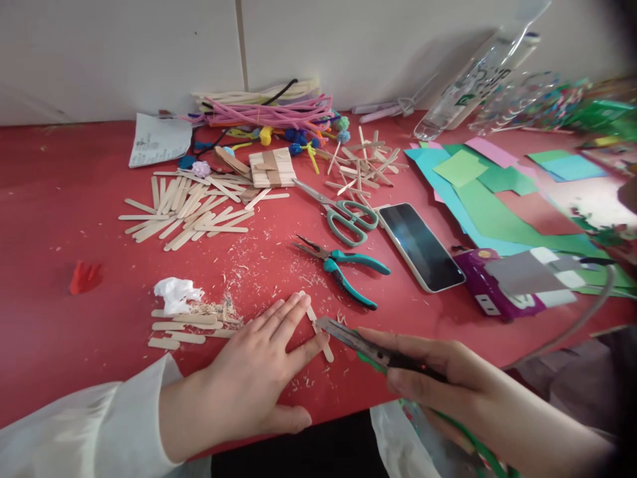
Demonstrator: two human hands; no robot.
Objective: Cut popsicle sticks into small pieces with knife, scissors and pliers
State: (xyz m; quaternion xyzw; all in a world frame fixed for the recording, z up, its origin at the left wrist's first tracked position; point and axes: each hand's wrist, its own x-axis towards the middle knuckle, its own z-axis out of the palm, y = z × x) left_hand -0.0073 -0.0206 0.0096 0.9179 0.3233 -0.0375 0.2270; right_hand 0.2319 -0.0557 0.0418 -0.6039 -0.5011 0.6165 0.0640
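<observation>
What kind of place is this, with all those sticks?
Probably a craft spot at a red table, though the room itself is hard to tell. Clues: loose sticks, coloured paper and a cutter in the right hand.

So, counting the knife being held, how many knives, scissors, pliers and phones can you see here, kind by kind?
Utility knife, in the right hand: 1
Scissors: 1 pair
Pliers: 1 pair
Phone: 1
Total: 4
</observation>
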